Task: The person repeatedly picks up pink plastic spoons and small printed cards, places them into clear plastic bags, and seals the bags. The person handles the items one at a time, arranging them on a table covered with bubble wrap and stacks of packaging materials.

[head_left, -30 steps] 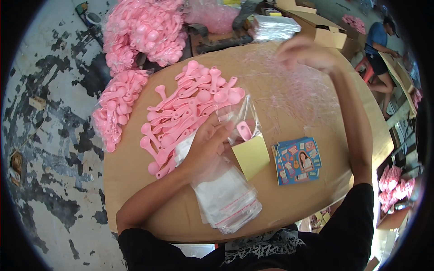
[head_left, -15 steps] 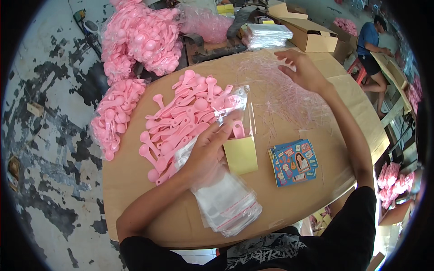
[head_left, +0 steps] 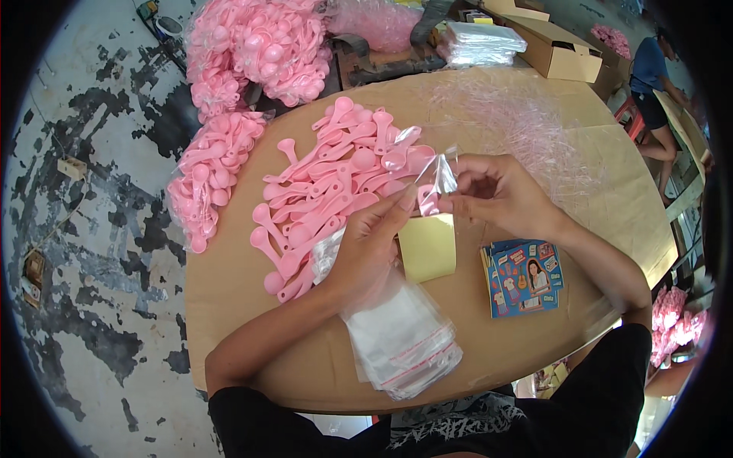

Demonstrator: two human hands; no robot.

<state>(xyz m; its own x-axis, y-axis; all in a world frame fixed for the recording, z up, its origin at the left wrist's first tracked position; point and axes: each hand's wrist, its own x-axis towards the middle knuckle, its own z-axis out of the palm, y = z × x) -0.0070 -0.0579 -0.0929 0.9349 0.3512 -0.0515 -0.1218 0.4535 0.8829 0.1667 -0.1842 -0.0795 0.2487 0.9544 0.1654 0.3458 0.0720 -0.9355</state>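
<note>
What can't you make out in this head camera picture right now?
In the head view:
Pink handle's lower end: hidden behind the yellow card.
Part of the clear bag stack: behind the left hand.
Blue card stack: lower faces covered by upper cards.
Whether the right hand pinches the small clear bag or a strand: too small.
What the co-worker handles: too small, near the dark rim.
</note>
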